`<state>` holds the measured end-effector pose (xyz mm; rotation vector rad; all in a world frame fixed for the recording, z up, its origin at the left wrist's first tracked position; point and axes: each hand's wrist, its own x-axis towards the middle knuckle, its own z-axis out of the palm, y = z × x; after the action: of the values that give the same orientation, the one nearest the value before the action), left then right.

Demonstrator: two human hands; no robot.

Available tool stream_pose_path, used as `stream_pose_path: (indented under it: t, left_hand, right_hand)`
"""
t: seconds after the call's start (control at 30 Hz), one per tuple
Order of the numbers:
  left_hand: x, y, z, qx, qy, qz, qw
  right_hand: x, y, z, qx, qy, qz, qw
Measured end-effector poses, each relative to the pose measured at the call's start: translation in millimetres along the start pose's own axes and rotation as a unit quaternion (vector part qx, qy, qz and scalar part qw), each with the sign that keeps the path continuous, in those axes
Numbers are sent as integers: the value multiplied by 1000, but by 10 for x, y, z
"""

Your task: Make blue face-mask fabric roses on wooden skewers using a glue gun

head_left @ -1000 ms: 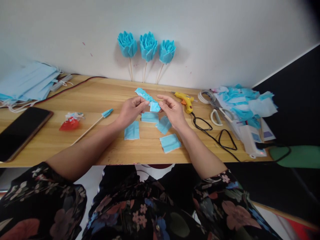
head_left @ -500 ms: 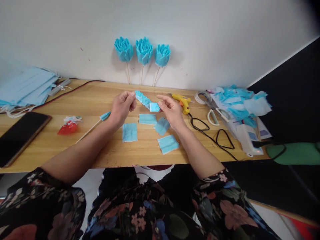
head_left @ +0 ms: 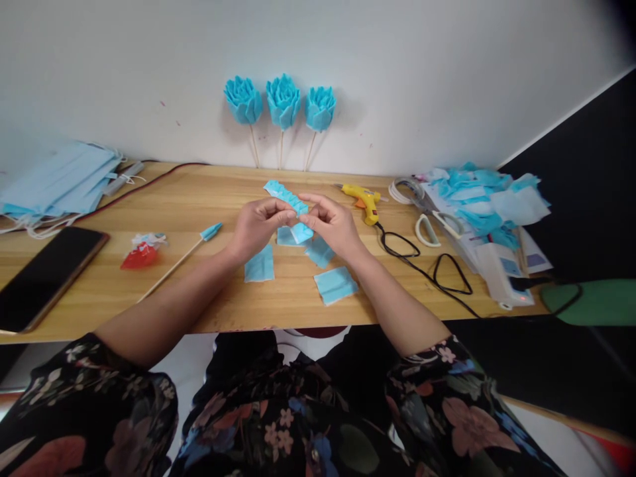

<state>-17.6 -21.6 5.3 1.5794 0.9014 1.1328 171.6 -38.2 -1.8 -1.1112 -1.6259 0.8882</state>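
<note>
My left hand [head_left: 265, 224] and my right hand [head_left: 330, 222] meet over the middle of the table, both closed in a pinch on a pleated blue strip [head_left: 285, 195]. The strip's far end points up and to the left, and its flat near end hangs below my fingertips. Around and under my hands lie blue fabric squares, one at the left [head_left: 259, 265], one at the lower right [head_left: 335, 285], and two partly covered. Left of my left hand rests a thin stick with a small blue tip [head_left: 211, 232].
Three blue flowers [head_left: 283, 103] on sticks lean against the wall. A yellow glue gun [head_left: 365, 202], scissors [head_left: 427, 230] and blue scraps [head_left: 477, 199] are at the right. At the left are face masks [head_left: 59, 182], a phone [head_left: 52, 275] and a red bag [head_left: 142, 254].
My left hand has left the strip's far end and moved right and down, beside my right hand. The two hands now pinch the strip close together near its lower end.
</note>
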Motion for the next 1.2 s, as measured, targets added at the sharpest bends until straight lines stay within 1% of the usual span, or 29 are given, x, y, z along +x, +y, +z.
stream_pose_path:
  t: [0.1,0.3,0.37,0.43,0.53,0.63,0.7,0.8,0.9,0.97,1.03,1.13,1.2]
  left_hand:
    - [-19,-5,8,19,6,15,1000]
    - [-46,6,35,61,-8,31,998]
    - [-41,6,36,82,-11,25,996]
    - [-18,-7,24,80,-12,6,997]
    - [36,-45,-12,25,5,-28,999]
    - [74,-74,-38,-19,31,-46,998]
    - [72,-71,-34,-26,34,-51,998]
    - [41,-39,-4,-19,24,-54,998]
    - [12,-9,24,-12,12,-56,998]
    - [2,-7,30,-5,1,-58,998]
    - [-4,-21,27,5,-8,-56,998]
    - [-12,-54,24,24,-6,-36,999]
    - [-21,-64,29,41,5,-9,999]
  right_hand:
    - [-18,-30,25,-14,-4,-3,1000]
    - [-15,-1,50,-44,5,-14,999]
    - [-16,9,56,-58,5,-15,998]
    - [-17,5,60,-53,4,-10,999]
    - [-5,-4,44,21,25,11,999]
    - [34,17,-5,132,62,56,988]
    - [61,39,-44,195,69,91,974]
    - [79,44,-85,279,58,141,948]
    - [72,-2,-89,347,46,171,921]
    - [62,-40,-81,376,37,180,908]
    - [52,-64,-74,384,35,189,903]
    - [40,-57,-70,369,28,186,910]
    - [34,-30,-73,354,8,166,921]
